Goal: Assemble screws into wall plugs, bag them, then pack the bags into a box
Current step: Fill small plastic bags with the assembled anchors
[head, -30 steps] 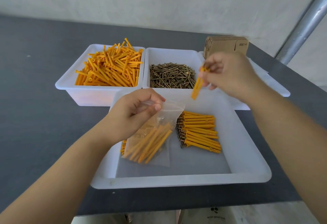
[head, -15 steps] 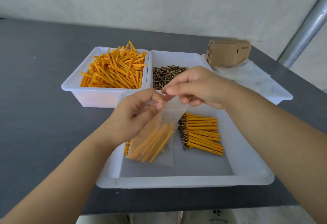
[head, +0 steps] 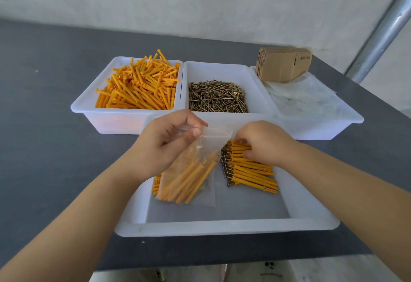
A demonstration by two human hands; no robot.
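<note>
My left hand (head: 163, 146) pinches the open top of a clear plastic bag (head: 195, 170) that hangs over the near white tray (head: 222, 227). Several orange plugs with screws lie inside the bag. To its right, a pile of assembled plugs (head: 251, 172) rests in the tray with the screw heads pointing left. My right hand (head: 262, 142) is down on the far end of that pile, its fingertips curled round a plug there. A few more plugs (head: 156, 183) peek out from behind the bag.
At the back stand a tray of loose orange plugs (head: 138, 88), a tray of brass screws (head: 218, 97) and a tray of empty clear bags (head: 304, 97). Flat cardboard boxes (head: 282, 63) lean behind the bags. A metal pole (head: 382, 28) rises at the right.
My right hand dropped a plug into the bag, then moved down and right onto the pile of assembled plugs. My left hand kept holding the bag's mouth.
</note>
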